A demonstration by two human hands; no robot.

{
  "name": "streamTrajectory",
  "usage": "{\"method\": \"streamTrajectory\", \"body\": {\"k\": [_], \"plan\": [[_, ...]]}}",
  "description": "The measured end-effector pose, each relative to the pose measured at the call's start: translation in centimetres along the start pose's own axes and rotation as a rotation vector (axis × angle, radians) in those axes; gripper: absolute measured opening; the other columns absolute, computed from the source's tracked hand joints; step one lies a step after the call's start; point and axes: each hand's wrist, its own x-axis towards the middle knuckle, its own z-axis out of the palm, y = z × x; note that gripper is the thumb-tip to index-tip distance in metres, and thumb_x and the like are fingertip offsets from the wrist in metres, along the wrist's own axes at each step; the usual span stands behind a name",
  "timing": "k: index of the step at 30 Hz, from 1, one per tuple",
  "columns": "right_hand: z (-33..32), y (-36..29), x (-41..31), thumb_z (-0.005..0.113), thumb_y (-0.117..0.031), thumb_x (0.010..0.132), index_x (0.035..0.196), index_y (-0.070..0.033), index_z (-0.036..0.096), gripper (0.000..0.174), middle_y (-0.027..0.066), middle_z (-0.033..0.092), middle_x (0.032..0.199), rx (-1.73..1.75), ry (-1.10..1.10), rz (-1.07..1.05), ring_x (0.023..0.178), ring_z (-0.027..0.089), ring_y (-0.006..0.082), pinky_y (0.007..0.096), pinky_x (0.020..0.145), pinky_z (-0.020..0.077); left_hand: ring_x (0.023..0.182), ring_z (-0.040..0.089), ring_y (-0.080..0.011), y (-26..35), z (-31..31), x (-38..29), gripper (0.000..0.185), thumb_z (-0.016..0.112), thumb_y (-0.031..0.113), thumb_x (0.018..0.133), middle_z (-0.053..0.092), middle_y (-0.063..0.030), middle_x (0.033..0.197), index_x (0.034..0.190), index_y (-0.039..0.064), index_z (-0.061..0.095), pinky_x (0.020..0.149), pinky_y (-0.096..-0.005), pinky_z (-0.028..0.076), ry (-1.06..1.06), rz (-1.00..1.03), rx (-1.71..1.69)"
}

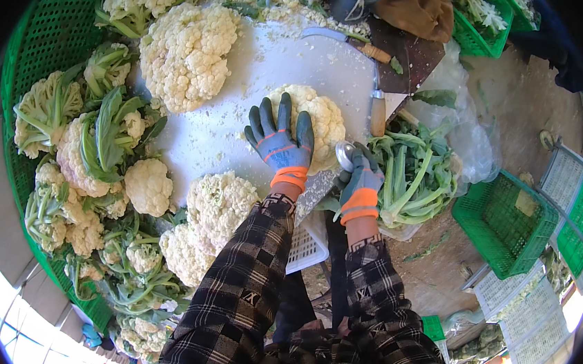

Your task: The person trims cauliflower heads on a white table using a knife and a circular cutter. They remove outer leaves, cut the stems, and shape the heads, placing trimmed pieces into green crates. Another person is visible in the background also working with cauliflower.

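Observation:
My left hand, in a grey-and-orange work glove, lies with spread fingers over the left side of a trimmed cauliflower head. That head rests on a white work surface strewn with crumbs. A small round shiny metal tool is gripped in my right hand, close to the cauliflower's right edge. The tool's exact kind is unclear, and fingers hide part of it. Just right of that hand is a pile of cut leaves and stalks.
A curved knife and a wooden-handled knife lie beyond the cauliflower. Larger cauliflowers and leafy ones crowd the left, beside a green plastic crate wall. On the floor at right stands a green crate.

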Motion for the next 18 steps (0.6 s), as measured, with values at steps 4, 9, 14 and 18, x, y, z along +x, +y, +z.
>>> {"method": "streamTrajectory", "body": {"k": [4, 9, 14, 18], "plan": [[3.2, -4.1, 3.7, 0.061, -0.025, 0.09, 0.102, -0.013, 0.071, 0.02, 0.005, 0.068, 0.082, 0.073, -0.031, -0.087, 0.05, 0.057, 0.0153, 0.0302, 0.046, 0.0498, 0.134, 0.037, -0.042, 0.4, 0.4, -0.2, 0.052, 0.062, 0.042, 0.088, 0.046, -0.0154, 0.143, 0.137, 0.026, 0.057, 0.111, -0.0597, 0.024, 0.006, 0.032, -0.068], [2.1, -1.6, 0.3, 0.062, -0.023, 0.089, 0.106, -0.01, 0.069, 0.023, 0.0062, 0.067, 0.083, -0.073, 0.037, 0.044, 0.048, 0.054, 0.0155, 0.0313, 0.043, 0.0482, 0.132, 0.038, -0.042, -0.4, -0.1, -0.1, 0.052, 0.064, 0.04, 0.087, 0.048, -0.0148, 0.141, 0.136, 0.025, 0.058, 0.11, -0.06, 0.025, -0.019, 0.075, -0.081], [-0.8, -0.4, 7.6, 0.062, -0.024, 0.09, 0.103, -0.01, 0.066, 0.019, 0.0055, 0.066, 0.08, -0.127, 0.055, -0.066, 0.045, 0.051, 0.0174, 0.0342, 0.042, 0.0465, 0.132, 0.039, -0.0421, 1.7, 0.3, 0.0, 0.051, 0.065, 0.039, 0.086, 0.048, -0.0146, 0.14, 0.135, 0.024, 0.059, 0.11, -0.0599, 0.025, -0.023, 0.13, -0.135], [0.4, -1.0, -0.1, 0.06, -0.023, 0.09, 0.101, -0.012, 0.069, 0.017, 0.0049, 0.065, 0.077, -0.071, 0.078, 0.155, 0.042, 0.048, 0.0175, 0.0361, 0.039, 0.0442, 0.128, 0.042, -0.0436, -0.3, -0.5, 0.2, 0.049, 0.066, 0.033, 0.085, 0.051, -0.0177, 0.137, 0.132, 0.021, 0.061, 0.108, -0.0562, 0.03, -0.014, 0.143, -0.102]]}}
